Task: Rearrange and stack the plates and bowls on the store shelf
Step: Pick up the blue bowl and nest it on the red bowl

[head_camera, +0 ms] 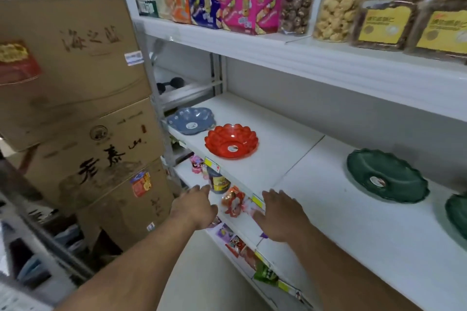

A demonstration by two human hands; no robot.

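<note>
Both hands, left hand (195,206) and right hand (279,213), spread wide, empty, at the shelf (316,197) front edge. Red bowl (231,140) near its left end: probably light, rigid plastic (scalloped rim offers grip).

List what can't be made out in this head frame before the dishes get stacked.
- Second green dish: cut off by the right edge, head view; shape unclear.
- Stickers inside the red bowl, blue dish and green plate: too small to read.
- Lower shelf goods: partly hidden by the left hand, right hand and the shelf lip.
</note>
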